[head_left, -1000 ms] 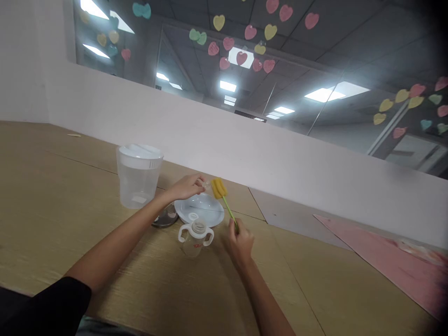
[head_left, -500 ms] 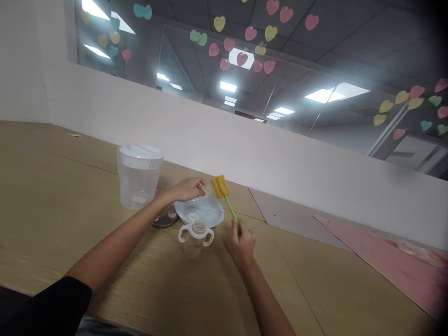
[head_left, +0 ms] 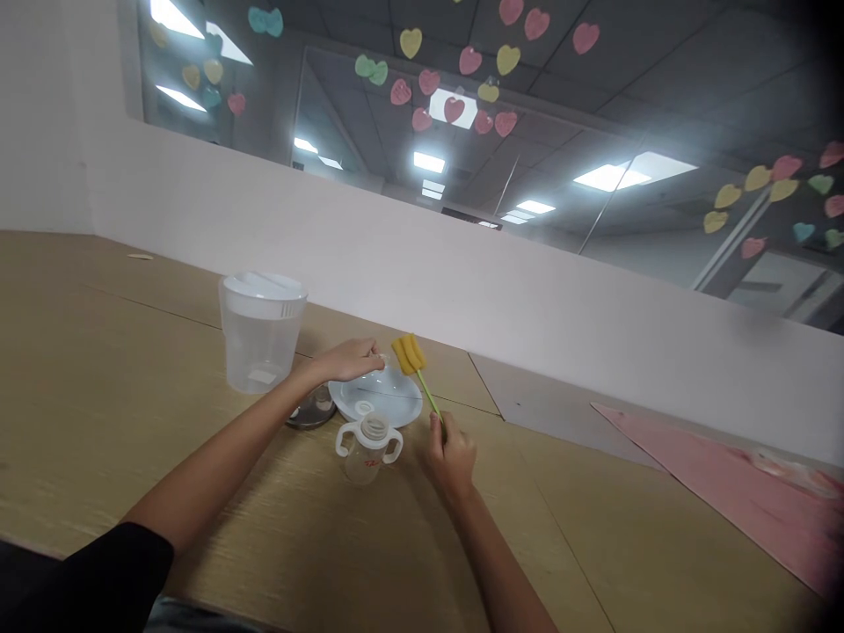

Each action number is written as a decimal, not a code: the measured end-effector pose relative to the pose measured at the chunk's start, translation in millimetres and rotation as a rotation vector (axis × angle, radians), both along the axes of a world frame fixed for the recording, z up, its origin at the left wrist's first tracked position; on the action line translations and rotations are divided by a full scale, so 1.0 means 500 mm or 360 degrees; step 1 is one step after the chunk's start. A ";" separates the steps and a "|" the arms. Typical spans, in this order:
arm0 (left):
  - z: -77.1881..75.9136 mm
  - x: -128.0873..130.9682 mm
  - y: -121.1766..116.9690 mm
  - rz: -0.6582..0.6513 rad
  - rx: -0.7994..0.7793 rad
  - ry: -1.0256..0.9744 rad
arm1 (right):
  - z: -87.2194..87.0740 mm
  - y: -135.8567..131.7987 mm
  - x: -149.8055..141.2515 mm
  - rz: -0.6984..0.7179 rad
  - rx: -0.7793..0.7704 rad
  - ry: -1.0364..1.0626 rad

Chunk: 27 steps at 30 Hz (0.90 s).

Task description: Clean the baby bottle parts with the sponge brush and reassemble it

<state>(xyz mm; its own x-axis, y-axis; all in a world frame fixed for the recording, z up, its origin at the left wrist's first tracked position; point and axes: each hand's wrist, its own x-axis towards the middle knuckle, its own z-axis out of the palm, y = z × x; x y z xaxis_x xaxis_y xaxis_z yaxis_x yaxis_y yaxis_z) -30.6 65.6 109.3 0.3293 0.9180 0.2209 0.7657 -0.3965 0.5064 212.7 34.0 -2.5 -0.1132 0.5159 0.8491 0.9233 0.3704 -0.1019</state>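
Observation:
In my right hand [head_left: 454,450] is the green handle of a bottle brush with a yellow sponge head [head_left: 409,353]. My left hand [head_left: 352,359] is closed over the back of a pale bowl [head_left: 396,406], with a small, clear piece pinched at its fingertips; its kind is too small to make out. The sponge head is just right of those fingertips. In front of the bowl stands an uncapped clear baby bottle [head_left: 364,462] with two white handles, upright on the table. A small white ring-shaped part shows beside the bottle's neck.
A clear plastic pitcher [head_left: 262,338] with a white lid stands left of the bowl. A dark round dish [head_left: 312,410] lies partly behind my left forearm. At the right, a pink cloth or mat [head_left: 718,492] covers the table. A white wall and window run along the back.
My right hand has moved slightly left, bringing the sponge head a little closer to my left fingertips. My left hand has turned slightly. The bottle, bowl and pitcher have not moved.

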 end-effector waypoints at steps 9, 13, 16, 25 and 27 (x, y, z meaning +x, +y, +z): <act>0.010 -0.054 0.003 0.0401 -0.0323 0.0681 | -0.004 0.006 0.006 -0.0027 0.0013 0.0037; -0.006 -0.078 0.016 0.0477 -0.0630 0.0695 | -0.007 0.006 0.003 -0.0010 0.0039 -0.0017; -0.022 -0.080 0.027 0.0485 -0.0744 0.0656 | -0.008 0.006 0.003 -0.0011 0.0065 -0.0051; -0.070 -0.080 0.062 0.0469 -0.0817 0.0621 | -0.006 0.006 0.005 -0.0028 0.0074 -0.0101; -0.086 -0.078 0.068 0.0443 -0.0814 0.0590 | -0.006 0.006 0.005 -0.0010 0.0103 -0.0123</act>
